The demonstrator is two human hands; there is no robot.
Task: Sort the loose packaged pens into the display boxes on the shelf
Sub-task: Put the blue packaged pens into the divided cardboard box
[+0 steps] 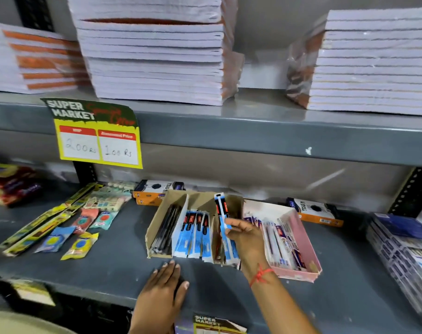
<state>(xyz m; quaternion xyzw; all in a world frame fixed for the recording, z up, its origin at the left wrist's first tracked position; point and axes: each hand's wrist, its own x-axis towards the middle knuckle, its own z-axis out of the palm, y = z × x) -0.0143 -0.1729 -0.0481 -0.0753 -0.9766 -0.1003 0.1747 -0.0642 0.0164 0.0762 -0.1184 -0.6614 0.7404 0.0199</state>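
A brown cardboard display box (200, 200) stands on the grey shelf, split into compartments. Its left slot holds dark pens (165, 231), and its middle slot holds blue-and-white packaged pens (195, 233). My right hand (245, 237) grips one blue packaged pen (221, 208), upright over the box's right compartment. My left hand (163, 288) lies flat on the shelf in front of the box, fingers together, holding nothing. A pink display box (301, 239) with packaged pens sits just right of my right hand.
Loose erasers and yellow packets (82, 227) lie on the shelf to the left. Orange-and-black boxes (154, 192) stand behind the display boxes. Plastic-wrapped packs (405, 256) fill the right end. Notebook stacks (157, 54) sit on the upper shelf, with a price card (96, 138) hanging below.
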